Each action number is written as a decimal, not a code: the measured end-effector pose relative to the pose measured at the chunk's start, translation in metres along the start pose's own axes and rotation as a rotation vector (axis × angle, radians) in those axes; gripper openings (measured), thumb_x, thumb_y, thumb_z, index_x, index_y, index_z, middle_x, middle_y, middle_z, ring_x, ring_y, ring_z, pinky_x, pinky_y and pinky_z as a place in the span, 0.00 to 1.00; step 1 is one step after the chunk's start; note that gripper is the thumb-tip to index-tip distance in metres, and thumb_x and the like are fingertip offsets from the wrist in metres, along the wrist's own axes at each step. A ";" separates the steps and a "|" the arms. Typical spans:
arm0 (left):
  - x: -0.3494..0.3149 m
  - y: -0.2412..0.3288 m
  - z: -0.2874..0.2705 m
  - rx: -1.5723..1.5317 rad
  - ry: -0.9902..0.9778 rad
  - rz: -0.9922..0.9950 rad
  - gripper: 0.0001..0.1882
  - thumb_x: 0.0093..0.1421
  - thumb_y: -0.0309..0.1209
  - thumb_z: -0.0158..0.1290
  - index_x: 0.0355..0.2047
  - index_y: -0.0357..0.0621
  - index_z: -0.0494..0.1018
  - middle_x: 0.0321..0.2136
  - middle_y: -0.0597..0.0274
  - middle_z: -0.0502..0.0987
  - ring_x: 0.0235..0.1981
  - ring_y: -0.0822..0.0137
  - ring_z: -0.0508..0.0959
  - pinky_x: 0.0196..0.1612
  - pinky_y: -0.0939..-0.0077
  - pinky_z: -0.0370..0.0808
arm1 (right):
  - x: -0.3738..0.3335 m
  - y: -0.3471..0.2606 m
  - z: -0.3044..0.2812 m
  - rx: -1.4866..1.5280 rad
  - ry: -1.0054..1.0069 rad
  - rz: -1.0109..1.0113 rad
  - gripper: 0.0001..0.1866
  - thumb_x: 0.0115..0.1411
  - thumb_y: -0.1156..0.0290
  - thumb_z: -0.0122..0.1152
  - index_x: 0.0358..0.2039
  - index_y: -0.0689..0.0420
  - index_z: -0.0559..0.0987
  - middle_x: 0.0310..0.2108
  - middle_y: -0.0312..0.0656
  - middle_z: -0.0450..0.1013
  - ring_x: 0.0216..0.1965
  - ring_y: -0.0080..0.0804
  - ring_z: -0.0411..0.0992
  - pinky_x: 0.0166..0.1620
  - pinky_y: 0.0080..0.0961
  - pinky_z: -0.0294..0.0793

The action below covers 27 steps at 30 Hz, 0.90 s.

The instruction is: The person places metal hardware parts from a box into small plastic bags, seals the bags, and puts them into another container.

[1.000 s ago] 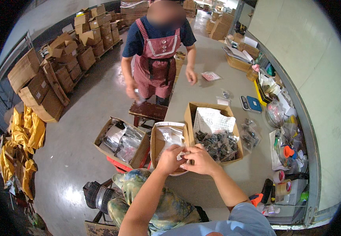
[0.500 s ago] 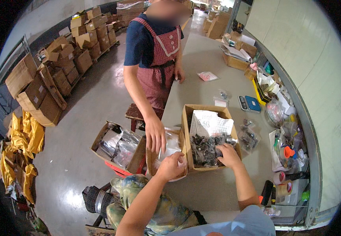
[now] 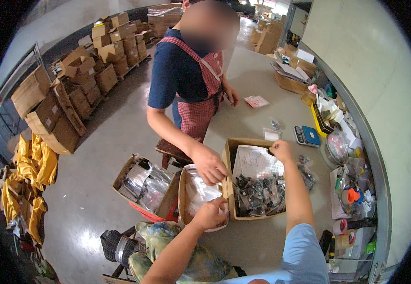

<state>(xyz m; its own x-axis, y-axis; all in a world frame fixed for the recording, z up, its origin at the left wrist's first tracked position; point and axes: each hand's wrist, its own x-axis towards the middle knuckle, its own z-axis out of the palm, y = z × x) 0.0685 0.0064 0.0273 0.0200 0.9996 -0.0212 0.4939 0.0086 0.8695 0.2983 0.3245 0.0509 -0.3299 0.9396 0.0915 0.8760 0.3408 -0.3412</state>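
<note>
The right hand (image 3: pixel 281 150) pinches the white sheet (image 3: pixel 255 163) at the far edge of the box (image 3: pixel 229 161) of dark parts. The left hand (image 3: pixel 210 213) grips a bag (image 3: pixel 201 191) in the left box (image 3: pixel 183 199), fingers closed. Another person's hand (image 3: pixel 209 163) reaches in too.

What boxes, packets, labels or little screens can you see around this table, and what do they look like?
Open brown cardboard box on the table, full of dark bagged parts; right hand at its far rim.
White handwritten paper sheet lying inside that box.
Clear plastic bags in the smaller box beside it; left hand on them.
Small blue and grey digital scale by the wall.
Pink and white flat packet farther up the table.
</note>
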 end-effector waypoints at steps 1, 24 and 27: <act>0.001 -0.002 0.000 -0.008 -0.005 0.003 0.22 0.46 0.31 0.57 0.43 0.40 0.68 0.29 0.53 0.77 0.33 0.52 0.77 0.37 0.64 0.73 | 0.006 0.002 0.011 -0.217 -0.069 -0.031 0.12 0.51 0.76 0.51 0.36 0.59 0.78 0.35 0.51 0.75 0.38 0.39 0.74 0.42 0.32 0.73; 0.007 -0.003 0.007 -0.074 -0.048 0.074 0.29 0.42 0.29 0.62 0.46 0.39 0.66 0.27 0.57 0.76 0.28 0.62 0.77 0.33 0.71 0.74 | -0.053 -0.004 -0.019 0.088 0.367 -0.029 0.11 0.49 0.75 0.63 0.34 0.59 0.72 0.32 0.47 0.74 0.36 0.43 0.74 0.39 0.33 0.71; 0.006 -0.008 0.008 -0.190 -0.110 0.092 0.31 0.41 0.28 0.63 0.48 0.38 0.65 0.28 0.60 0.75 0.27 0.68 0.74 0.32 0.75 0.72 | -0.086 -0.020 -0.043 0.487 0.160 -0.080 0.13 0.50 0.76 0.63 0.37 0.60 0.73 0.33 0.42 0.75 0.33 0.29 0.72 0.37 0.26 0.70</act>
<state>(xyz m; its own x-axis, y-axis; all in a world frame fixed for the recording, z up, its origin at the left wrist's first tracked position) 0.0712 0.0120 0.0167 0.1568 0.9875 0.0179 0.3138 -0.0670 0.9471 0.3242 0.2379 0.0900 -0.2974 0.9175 0.2642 0.5724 0.3928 -0.7198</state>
